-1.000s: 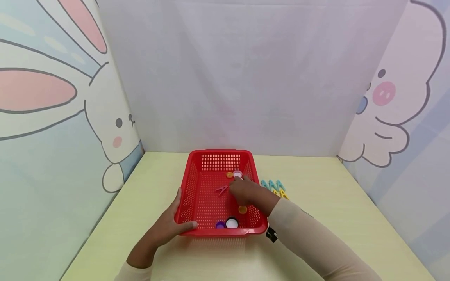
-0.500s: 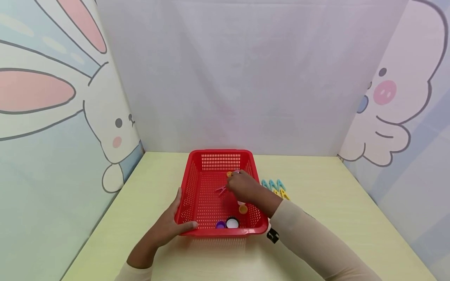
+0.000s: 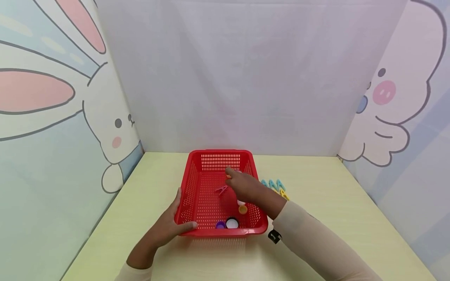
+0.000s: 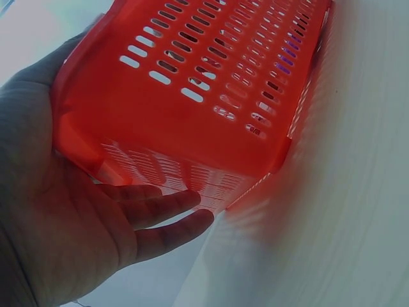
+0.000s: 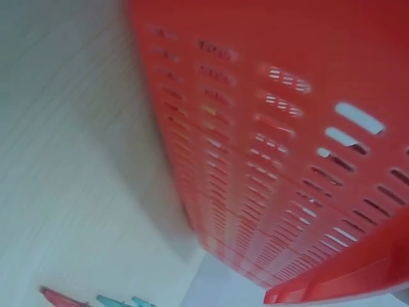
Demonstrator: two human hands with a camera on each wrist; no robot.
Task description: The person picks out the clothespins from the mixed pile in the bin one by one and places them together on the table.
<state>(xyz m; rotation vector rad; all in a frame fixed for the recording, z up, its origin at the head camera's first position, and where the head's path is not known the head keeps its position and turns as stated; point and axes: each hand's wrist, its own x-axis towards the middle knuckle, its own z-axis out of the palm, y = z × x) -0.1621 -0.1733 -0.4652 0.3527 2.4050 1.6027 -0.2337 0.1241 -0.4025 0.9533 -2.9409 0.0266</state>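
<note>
A red perforated plastic basket stands on the table, with my left hand holding its near left corner. The thumb lies over the rim; in the left wrist view the other fingers extend along the outer wall. My right hand reaches down inside the basket's right half. Its fingertips are mostly hidden, so I cannot tell whether they hold anything. Left of it lies a pink clothespin. Nearer me are a round orange cap, a black-rimmed white cap and a small purple cap.
Teal clothespins and yellow clothespins lie on the table to the right of the basket, partly behind my right arm. A small black object shows below the right sleeve. A pale curtain closes off the back.
My right hand has shifted slightly left and up inside the basket, covering more of the far orange and pinkish caps and uncovering a pale cap near the orange one. The left hand stays put.
</note>
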